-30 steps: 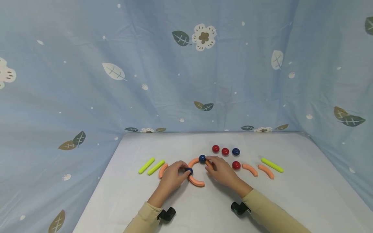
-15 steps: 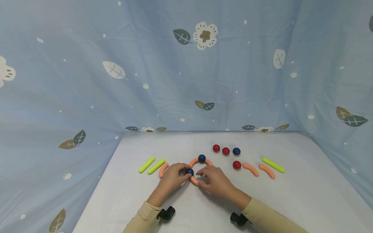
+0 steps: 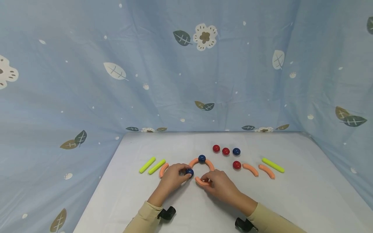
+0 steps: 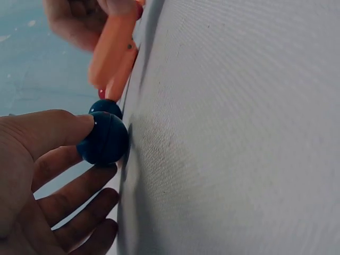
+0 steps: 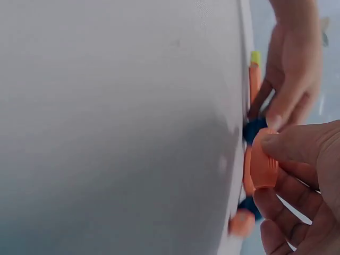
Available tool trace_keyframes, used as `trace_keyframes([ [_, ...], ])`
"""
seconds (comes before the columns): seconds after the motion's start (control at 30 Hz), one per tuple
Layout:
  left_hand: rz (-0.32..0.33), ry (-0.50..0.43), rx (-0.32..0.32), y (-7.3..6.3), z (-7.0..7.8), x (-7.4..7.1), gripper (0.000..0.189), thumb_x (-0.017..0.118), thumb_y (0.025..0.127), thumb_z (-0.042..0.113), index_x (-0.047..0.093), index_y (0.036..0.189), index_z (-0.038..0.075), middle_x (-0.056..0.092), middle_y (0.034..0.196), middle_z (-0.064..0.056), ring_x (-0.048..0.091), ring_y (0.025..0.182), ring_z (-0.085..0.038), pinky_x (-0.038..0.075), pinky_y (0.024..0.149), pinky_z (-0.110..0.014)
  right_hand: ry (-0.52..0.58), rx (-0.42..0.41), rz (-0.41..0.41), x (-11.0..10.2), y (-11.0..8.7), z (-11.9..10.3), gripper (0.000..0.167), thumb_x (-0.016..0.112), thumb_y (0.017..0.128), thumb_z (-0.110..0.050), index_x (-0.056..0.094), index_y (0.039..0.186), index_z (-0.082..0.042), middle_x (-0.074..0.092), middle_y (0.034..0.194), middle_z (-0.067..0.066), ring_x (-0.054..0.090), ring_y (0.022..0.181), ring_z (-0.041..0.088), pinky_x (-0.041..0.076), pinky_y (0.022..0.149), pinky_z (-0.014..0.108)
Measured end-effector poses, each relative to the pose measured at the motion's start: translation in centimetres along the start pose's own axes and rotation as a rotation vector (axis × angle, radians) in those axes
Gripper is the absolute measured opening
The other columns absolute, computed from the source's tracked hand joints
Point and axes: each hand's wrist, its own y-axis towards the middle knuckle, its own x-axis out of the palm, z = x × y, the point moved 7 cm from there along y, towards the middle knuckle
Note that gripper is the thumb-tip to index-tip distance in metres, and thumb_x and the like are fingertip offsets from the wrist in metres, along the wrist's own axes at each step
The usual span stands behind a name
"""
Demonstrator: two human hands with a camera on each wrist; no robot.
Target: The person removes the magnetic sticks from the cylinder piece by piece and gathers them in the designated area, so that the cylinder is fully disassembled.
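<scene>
My left hand [image 3: 174, 176] pinches a blue ball [image 4: 103, 142] between thumb and fingers, low over the table. My right hand [image 3: 221, 186] grips an orange curved rod [image 3: 201, 182] by its right part, thumb along one side in the right wrist view. That rod's free end stands a small gap from the pinched ball. Behind them, a second blue ball [image 3: 202, 158] joins two more orange curved rods, a left curved rod [image 3: 193, 162] and a right curved rod [image 3: 209, 164], in an arch. The left one reaches down to the pinched ball; their contact is partly hidden by my fingers.
Two yellow-green sticks [image 3: 156, 167] and an orange curved rod [image 3: 163, 169] lie left of my left hand. Several red balls [image 3: 236, 165], a blue ball [image 3: 236, 151], two orange curved rods [image 3: 266, 171] and a yellow-green stick [image 3: 273, 165] lie right. A patterned curtain [image 3: 186, 81] closes the back.
My right hand has left the arch's right curved rod, come nearer and gripped the front curved rod. That rod has parted from the pinched ball, shifting right. My left hand has hardly moved.
</scene>
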Motion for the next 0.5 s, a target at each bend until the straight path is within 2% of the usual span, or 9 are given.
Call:
trace_keyframes([
  [0.2, 0.003, -0.004, -0.007, -0.1, 0.1, 0.0, 0.024, 0.078, 0.091, 0.028, 0.076, 0.114, 0.02, 0.072, 0.113, 0.002, 0.066, 0.107, -0.02, 0.054, 0.091, -0.044, -0.013, 0.175, 0.06, -2.0, -3.0, 3.8, 0.021, 0.084, 0.084, -0.015, 0.077, 0.104, -0.02, 0.065, 0.089, -0.016, 0.056, 0.08, 0.003, 0.052, 0.073, 0.027],
  [0.33, 0.008, -0.011, -0.013, -0.1, 0.0, 0.1, 0.024, 0.078, 0.091, 0.029, 0.077, 0.113, 0.021, 0.072, 0.115, 0.002, 0.066, 0.11, -0.022, 0.054, 0.093, -0.044, -0.028, 0.301, 0.071, -3.3, -4.7, 6.8, 0.024, 0.085, 0.082, -0.012, 0.076, 0.104, -0.018, 0.065, 0.09, -0.014, 0.056, 0.08, 0.004, 0.054, 0.072, 0.026],
  [0.5, 0.008, -0.029, -0.032, -0.2, -0.1, 0.2, 0.024, 0.078, 0.091, 0.03, 0.077, 0.114, 0.022, 0.072, 0.116, 0.002, 0.065, 0.114, -0.024, 0.052, 0.096, -0.046, -0.03, 0.38, 0.088, -5.0, -6.1, 9.7, 0.022, 0.082, 0.085, -0.013, 0.076, 0.107, -0.014, 0.068, 0.094, -0.007, 0.057, 0.082, 0.011, 0.054, 0.074, 0.033],
])
